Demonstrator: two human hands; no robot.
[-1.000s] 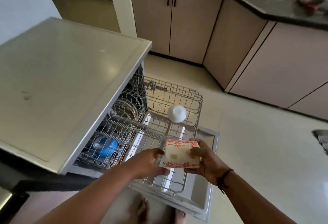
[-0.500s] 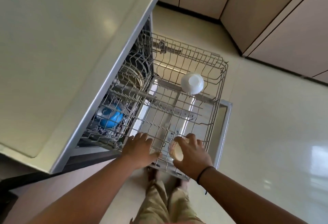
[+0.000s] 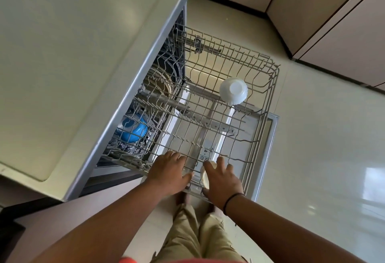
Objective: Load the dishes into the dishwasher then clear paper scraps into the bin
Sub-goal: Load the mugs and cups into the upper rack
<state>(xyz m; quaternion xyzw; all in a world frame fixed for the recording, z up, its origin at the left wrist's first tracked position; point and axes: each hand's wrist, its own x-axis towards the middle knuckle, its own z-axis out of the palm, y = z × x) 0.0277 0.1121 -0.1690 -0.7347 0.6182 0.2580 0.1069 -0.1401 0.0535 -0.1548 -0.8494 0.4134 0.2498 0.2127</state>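
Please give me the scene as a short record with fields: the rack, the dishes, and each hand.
rack: wire rack pulled out over the open dishwasher door
white bowl: upside down at the rack's far right
blue bowl: in the lower basket, inside the machine
cup: cream, at the rack's near edge
right hand: holds the cup
left hand: rests on the rack's near edge, fingers straight

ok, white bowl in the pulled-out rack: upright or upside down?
Upside down. The white bowl shows its flat base ring facing up, rim down on the upper rack.
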